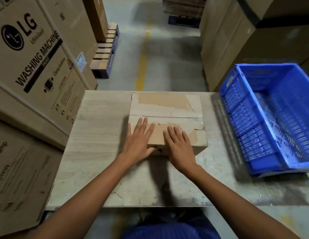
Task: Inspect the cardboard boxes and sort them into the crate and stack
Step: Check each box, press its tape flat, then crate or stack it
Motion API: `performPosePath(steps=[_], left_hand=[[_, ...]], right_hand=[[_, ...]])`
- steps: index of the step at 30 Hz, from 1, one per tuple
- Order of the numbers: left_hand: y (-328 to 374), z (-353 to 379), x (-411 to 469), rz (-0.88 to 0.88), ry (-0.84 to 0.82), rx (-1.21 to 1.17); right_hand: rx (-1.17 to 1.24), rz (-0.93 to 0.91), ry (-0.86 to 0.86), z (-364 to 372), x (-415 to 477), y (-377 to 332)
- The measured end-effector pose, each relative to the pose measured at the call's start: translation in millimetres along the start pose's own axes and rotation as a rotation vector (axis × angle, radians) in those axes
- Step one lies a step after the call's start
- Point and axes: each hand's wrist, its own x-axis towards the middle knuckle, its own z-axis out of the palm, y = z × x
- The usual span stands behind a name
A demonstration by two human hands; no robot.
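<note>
Washing-machine cartons (34, 54) stack up at left; mid-worktop (98, 135) sits the torn cardboard box (167, 107), left hand (139, 137) flat on its near top, right hand (180, 145) flat beside it, fingers straight, gripping nothing; blue crate (245, 109) at right

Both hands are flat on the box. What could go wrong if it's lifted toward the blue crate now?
The cardboard box has torn, peeling facing and a damaged near edge; gripping there could rip it further. The left hand and right hand only lie flat on top, so lifting without a regrip may let it slip.
</note>
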Motion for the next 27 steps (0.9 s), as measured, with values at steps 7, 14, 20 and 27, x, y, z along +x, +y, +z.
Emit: performPosePath(steps=[7,14,20,27], left_hand=[[-2,-4,3,0.040,-0.059,0.076],[-12,-23,16,0.079,-0.077,-0.137],[-16,-15,31,0.031,-0.063,-0.080],[-16,-41,57,0.032,0.059,-0.035]], right_hand=[[0.003,-0.018,-0.034,-13,16,-7],[0.151,-0.081,-0.103,-47,43,25],[0.030,-0.020,-0.235,-24,51,21],[0.018,-0.005,-0.100,-38,67,21]])
